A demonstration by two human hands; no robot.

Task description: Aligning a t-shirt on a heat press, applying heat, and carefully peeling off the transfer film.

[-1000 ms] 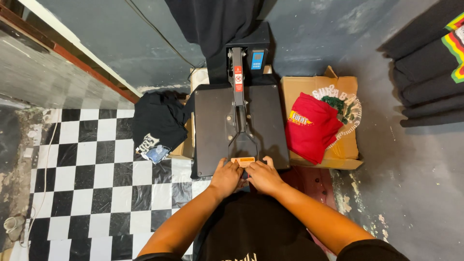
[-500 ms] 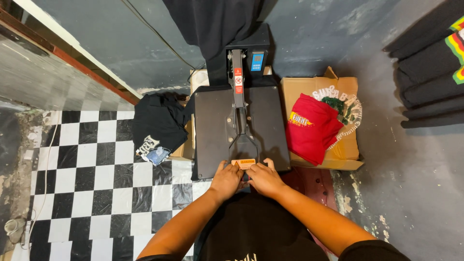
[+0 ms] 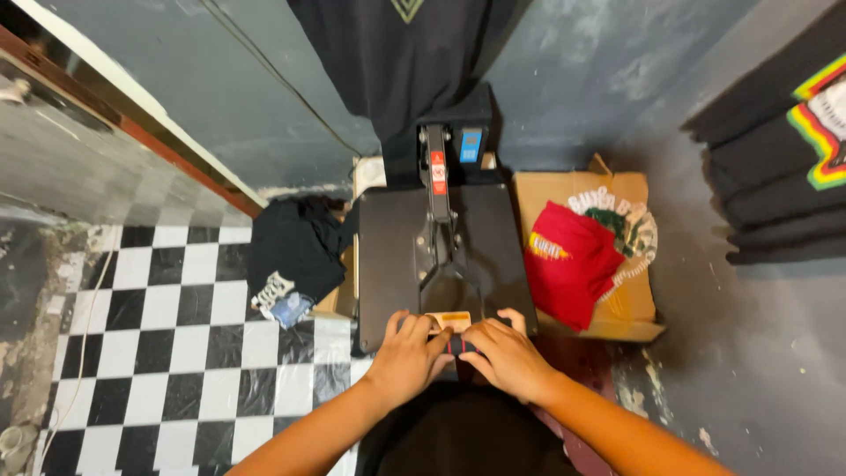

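At the bottom centre of the frame, two bare forearms rise from the lower edge and meet at the front of a heat press (image 3: 445, 260). The left hand (image 3: 408, 357) lies with its fingers curled over the press handle (image 3: 451, 328), thumb tucked toward the middle. The right hand (image 3: 507, 357) sits just beside it, fingers likewise closed around the same handle, so the two hands touch or nearly touch at the centre. Both are gripping rather than spread. A small orange label shows on the handle between the knuckles.

Just beyond the hands, the dark flat upper plate of the press fills the centre of the frame, with its lever arm running up the middle toward a black control box (image 3: 454, 141) that carries a blue panel.

Left of the press, a crumpled black garment (image 3: 295, 247) lies by the checkered black-and-white floor (image 3: 167, 344). Right of the press, a cardboard box (image 3: 621, 300) holds a red shirt (image 3: 568, 260).

Farther off, at the top centre, a black shirt (image 3: 405, 53) hangs against the grey wall. At the upper right, a stack of folded dark shirts (image 3: 775, 167) shows striped coloured prints.
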